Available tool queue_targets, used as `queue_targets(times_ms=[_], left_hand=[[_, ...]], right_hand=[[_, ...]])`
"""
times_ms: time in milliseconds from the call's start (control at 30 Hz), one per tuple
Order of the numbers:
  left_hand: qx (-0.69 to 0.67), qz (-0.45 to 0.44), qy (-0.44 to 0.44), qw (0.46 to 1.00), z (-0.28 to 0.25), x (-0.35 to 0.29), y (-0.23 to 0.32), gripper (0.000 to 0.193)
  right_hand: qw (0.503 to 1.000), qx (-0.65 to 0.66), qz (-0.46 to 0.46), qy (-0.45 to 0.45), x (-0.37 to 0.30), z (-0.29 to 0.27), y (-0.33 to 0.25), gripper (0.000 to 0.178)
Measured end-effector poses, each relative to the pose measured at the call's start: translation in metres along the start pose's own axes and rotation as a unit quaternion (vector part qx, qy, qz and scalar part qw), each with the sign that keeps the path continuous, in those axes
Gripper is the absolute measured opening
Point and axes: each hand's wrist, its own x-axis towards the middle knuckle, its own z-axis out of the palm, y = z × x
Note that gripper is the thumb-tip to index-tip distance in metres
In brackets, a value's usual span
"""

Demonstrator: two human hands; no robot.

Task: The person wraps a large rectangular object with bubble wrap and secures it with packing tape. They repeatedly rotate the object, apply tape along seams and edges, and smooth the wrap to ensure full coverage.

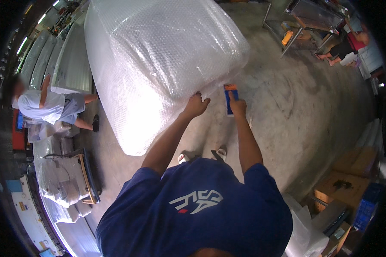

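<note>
A large block-shaped bundle in clear bubble wrap [158,60] stands in front of me, its lower right edge near my hands. My left hand [196,106] is at that edge, with its thumb and index finger apart; the fingertips seem to touch the wrap, and the other fingers are partly hidden. To the right, my right hand [237,106] grips a flat blue-and-orange hand-sized object [230,96], its orange end pointing away from me. I cannot make out what kind of object it is.
At the left, a person [47,105] in a light shirt stands beside wrapped panels [70,60]. A trolley [90,177] with wrapped goods is nearer. A metal rack [309,28] and a seated person [351,45] are far right. Cardboard boxes [343,184] and a blue crate [369,205] lie lower right.
</note>
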Motion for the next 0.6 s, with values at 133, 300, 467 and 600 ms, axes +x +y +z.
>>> queue_targets(times_ms=[133, 300, 467, 600], left_hand=[[0.018, -0.001, -0.009, 1.0, 0.016, 0.031, 0.008, 0.067], [-0.084, -0.049, -0.146, 0.984, 0.014, 0.024, 0.023, 0.073], [-0.361, -0.117, -0.266, 0.886, -0.032, -0.075, 0.015, 0.053], [-0.428, -0.096, -0.211, 0.873, -0.086, -0.127, -0.003, 0.046]], right_hand=[[0.982, 0.165, 0.026, -0.085, -0.044, -0.021, 0.067, 0.077], [0.978, 0.052, 0.002, -0.201, -0.113, -0.044, 0.081, 0.064], [0.92, 0.241, -0.132, -0.281, -0.162, -0.067, 0.015, 0.059], [0.903, 0.152, -0.195, -0.351, -0.167, -0.072, -0.038, 0.068]])
